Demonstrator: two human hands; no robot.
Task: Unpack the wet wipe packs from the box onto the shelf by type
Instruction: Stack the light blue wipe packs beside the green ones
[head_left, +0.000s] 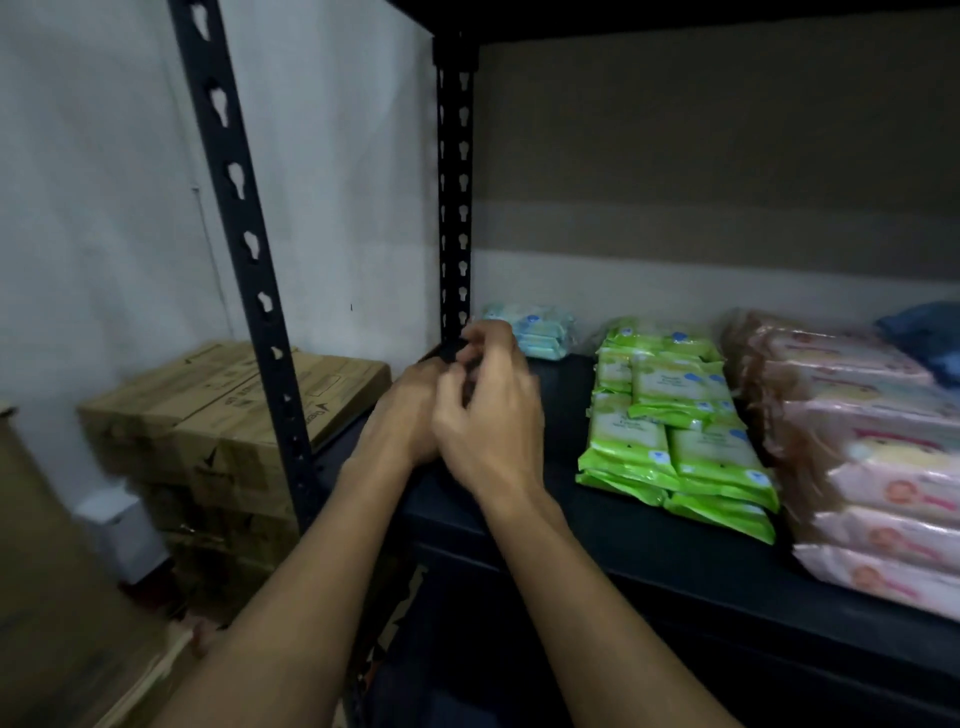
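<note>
Shelving unit: I look across a dark metal rack; its shelf board carries the sorted stock, and the left part of the board lies bare.
Stacked cartons: brown cardboard boxes stand piled left of the rack, against the pale wall; I cannot tell which of them is the box being unpacked.
Pink packs: a tall stack of pink wet wipe packs fills the right end of the shelf.
Green packs: green wet wipe packs lie in overlapping rows just beside the pink stack, near mid-shelf.
Pale blue packs: a small pile of light blue packs sits at the back, by the rear upright.
Dark blue item: something dark blue shows behind the pink stack; too cropped to name.
Left hand: my left hand is raised over the bare end of the shelf, fingers curled against the right; whether it holds anything I cannot tell.
Right hand: my right hand overlaps the left, fingers bent; blur hides any grasp.
Risk: I judge the green rows liable to slide if a pack is pushed in against them, and a dim shelf invites mixing types.
</note>
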